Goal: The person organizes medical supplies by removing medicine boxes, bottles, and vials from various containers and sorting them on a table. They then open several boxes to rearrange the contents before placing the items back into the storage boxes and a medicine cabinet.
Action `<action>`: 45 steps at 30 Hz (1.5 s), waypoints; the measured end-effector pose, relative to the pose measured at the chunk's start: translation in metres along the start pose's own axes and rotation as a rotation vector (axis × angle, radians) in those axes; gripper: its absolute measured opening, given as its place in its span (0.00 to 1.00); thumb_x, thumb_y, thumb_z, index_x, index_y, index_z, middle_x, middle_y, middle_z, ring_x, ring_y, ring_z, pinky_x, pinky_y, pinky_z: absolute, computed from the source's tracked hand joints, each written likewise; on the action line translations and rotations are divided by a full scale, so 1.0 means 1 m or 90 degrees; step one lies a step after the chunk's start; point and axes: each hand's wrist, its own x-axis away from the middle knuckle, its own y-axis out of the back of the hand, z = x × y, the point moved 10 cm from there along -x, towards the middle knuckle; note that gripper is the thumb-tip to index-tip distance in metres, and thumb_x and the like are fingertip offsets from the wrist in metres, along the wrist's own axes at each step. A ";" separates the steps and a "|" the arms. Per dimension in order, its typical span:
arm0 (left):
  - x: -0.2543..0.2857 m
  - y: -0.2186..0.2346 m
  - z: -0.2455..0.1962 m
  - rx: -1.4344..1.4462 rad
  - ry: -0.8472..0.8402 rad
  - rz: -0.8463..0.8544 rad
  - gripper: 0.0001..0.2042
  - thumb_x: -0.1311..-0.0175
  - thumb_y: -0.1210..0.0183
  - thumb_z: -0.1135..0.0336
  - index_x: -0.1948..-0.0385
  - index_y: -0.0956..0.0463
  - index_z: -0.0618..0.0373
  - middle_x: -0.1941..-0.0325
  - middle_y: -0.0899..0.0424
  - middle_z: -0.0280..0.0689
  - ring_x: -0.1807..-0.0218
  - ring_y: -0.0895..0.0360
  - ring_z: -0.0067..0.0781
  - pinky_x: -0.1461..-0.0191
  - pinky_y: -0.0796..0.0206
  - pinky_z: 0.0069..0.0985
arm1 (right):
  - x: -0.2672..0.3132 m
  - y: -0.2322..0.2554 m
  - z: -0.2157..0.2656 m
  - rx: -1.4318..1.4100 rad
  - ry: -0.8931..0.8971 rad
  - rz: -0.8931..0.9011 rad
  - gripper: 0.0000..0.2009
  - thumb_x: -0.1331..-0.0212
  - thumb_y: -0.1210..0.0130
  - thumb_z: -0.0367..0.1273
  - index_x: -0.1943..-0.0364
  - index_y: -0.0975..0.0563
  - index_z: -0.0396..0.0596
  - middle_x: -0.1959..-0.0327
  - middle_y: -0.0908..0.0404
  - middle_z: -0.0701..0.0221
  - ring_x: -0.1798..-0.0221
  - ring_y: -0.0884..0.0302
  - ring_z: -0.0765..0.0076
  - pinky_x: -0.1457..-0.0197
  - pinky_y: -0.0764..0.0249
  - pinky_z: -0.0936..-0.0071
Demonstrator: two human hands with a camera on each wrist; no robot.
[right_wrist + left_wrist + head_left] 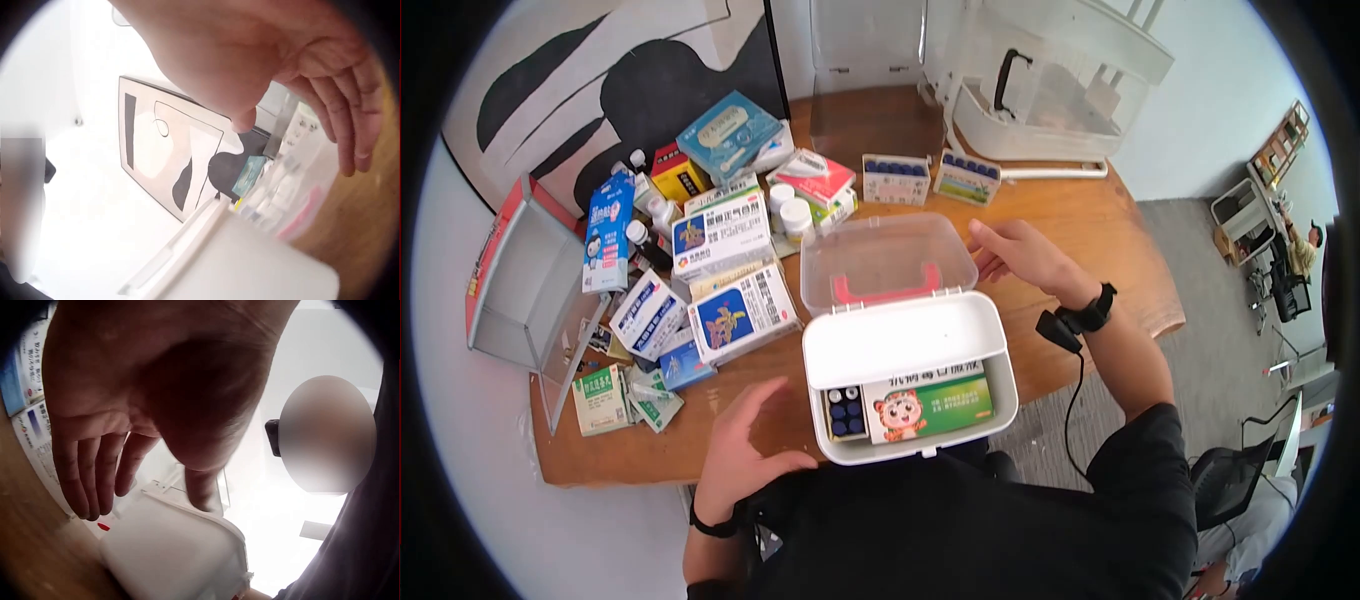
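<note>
A white plastic medicine box [912, 345] stands at the table's front edge, its clear lid [880, 255] with a pink handle [890, 287] tipped back. Inside lie a green carton with a cartoon tiger [935, 410] and a small pack of dark-capped vials [846, 415]; a white inner tray hides the rear. My left hand [745, 440] is held left of the box, thumb spread from the fingers, palm bare in the left wrist view. On the other side, my right hand [1025, 255] hovers by the lid's right edge with its fingers loosely extended, holding nothing.
Several medicine cartons [745, 315] and bottles [796, 215] crowd the table's left side. Two packs of vials, one pink-printed [896, 180] and one green-printed [967, 178], stand behind the lid. Large clear containers [1040, 120] stand at the back; an open clear case [530, 275] is far left.
</note>
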 end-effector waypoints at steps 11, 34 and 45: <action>-0.019 -0.048 -0.020 0.078 0.021 0.036 0.67 0.61 0.10 0.58 0.16 0.48 0.63 0.19 0.30 0.48 0.19 0.30 0.46 0.18 0.37 0.42 | 0.011 -0.048 0.008 -0.123 -0.013 0.160 0.23 0.23 0.38 0.40 0.39 0.19 0.32 0.57 0.10 0.67 0.58 0.14 0.78 0.52 0.20 0.80; -0.020 -0.061 -0.031 0.035 -0.052 0.117 0.47 0.35 0.26 0.61 0.17 0.47 0.57 0.20 0.32 0.53 0.23 0.28 0.59 0.26 0.28 0.45 | 0.074 -0.003 -0.071 -0.237 -0.046 -0.026 0.21 0.24 0.40 0.35 0.34 0.25 0.35 0.48 0.12 0.61 0.48 0.12 0.70 0.44 0.17 0.72; 0.026 0.028 -0.007 -0.194 -0.032 -0.174 0.23 0.35 0.24 0.56 0.41 0.16 0.53 0.43 0.11 0.44 0.43 0.12 0.48 0.41 0.18 0.38 | 0.092 0.004 -0.109 -0.234 0.024 -0.162 0.23 0.13 0.55 0.47 0.48 0.18 0.38 0.61 0.13 0.73 0.59 0.19 0.81 0.57 0.24 0.79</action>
